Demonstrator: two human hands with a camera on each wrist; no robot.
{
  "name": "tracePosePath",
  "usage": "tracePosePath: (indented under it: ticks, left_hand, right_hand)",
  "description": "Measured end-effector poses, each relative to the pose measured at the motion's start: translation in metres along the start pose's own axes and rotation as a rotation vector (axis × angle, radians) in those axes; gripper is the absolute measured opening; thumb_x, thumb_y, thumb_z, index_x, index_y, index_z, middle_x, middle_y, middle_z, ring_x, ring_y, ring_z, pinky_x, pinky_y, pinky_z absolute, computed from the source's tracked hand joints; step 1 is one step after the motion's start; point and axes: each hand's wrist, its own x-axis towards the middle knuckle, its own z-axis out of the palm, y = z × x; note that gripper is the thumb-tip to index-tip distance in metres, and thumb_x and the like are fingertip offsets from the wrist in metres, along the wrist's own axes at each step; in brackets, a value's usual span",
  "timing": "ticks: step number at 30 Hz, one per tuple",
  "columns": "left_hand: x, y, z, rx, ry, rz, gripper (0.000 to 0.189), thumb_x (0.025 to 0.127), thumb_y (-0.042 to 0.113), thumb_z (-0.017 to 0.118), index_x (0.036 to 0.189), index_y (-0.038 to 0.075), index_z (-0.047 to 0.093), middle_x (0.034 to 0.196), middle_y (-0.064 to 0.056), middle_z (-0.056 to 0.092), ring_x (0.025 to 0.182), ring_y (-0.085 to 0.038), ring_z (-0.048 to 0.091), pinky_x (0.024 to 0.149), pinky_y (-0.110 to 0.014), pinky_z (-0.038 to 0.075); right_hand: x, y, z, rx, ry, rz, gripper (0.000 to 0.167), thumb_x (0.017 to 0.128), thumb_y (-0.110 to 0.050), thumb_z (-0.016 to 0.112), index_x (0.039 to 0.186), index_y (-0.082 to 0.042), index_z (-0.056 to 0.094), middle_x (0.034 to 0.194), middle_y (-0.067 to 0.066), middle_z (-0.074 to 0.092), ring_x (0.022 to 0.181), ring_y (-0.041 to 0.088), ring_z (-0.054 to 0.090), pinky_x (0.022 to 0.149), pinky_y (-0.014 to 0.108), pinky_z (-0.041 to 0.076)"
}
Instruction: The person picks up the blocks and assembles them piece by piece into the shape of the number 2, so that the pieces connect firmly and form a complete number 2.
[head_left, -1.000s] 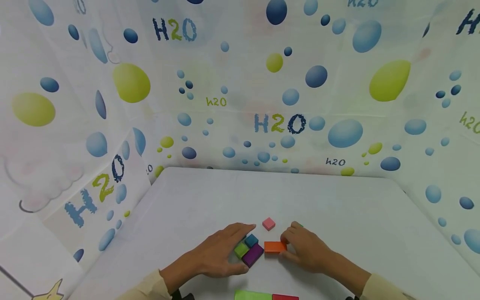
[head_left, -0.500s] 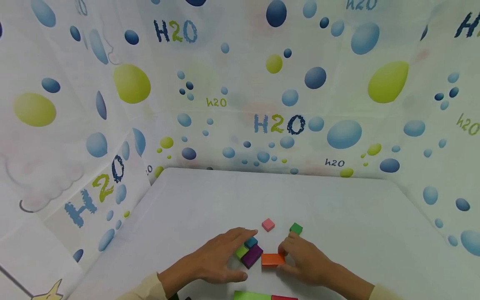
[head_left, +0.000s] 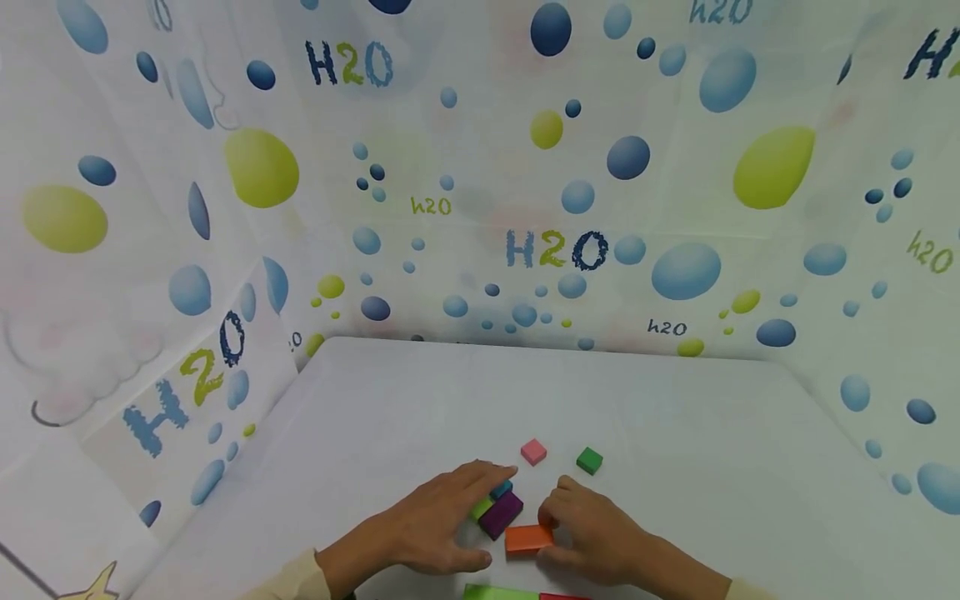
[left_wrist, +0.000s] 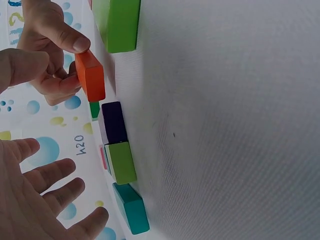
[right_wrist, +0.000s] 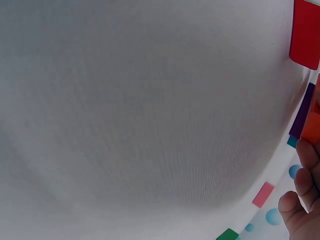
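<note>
My right hand (head_left: pixel 592 533) pinches the right end of an orange rectangular block (head_left: pixel 525 542) between thumb and fingers. In the left wrist view the orange block (left_wrist: pixel 93 77) is tilted in that grip. My left hand (head_left: pixel 431 523) is spread beside a small cluster of blocks: a purple one (head_left: pixel 500 515), a light green one (head_left: pixel 480 509) and a blue one (head_left: pixel 501 491). Its fingers partly cover the cluster from the head. From the left wrist, the purple (left_wrist: pixel 115 122), light green (left_wrist: pixel 122 163) and teal-blue (left_wrist: pixel 132 209) blocks stand in a row on the table, apart from the left fingertips.
Behind the cluster lie a pink block (head_left: pixel 533 452) and a green block (head_left: pixel 589 461). A long light green block (head_left: pixel 498 592) and a red block (head_left: pixel 562 597) sit end to end at the near edge of view. A bubble-patterned curtain (head_left: pixel 480 167) surrounds the white table (head_left: pixel 675 433).
The right hand has drawn the orange block nearer and slightly left, to just in front of the purple block. This uncovers the green block behind it. The left hand stays nearly still.
</note>
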Motion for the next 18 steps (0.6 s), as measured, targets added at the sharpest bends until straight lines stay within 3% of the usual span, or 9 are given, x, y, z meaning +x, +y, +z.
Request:
tracePosePath:
  ticks: [18]
  left_hand:
    - [-0.006,0.0,-0.002,0.019,-0.009,-0.01,0.093,0.086,0.046,0.068,0.161,0.042,0.014,0.16,0.01,0.033,0.14,-0.016,0.04,0.11,-0.054,0.043]
  right_hand:
    - [0.009,-0.012,0.006,-0.012,-0.035,-0.044,0.02,0.091,-0.04,0.073,0.1,-0.023,0.066,0.083,-0.021,0.05,0.083,-0.001,0.042,0.069,0.015,0.043]
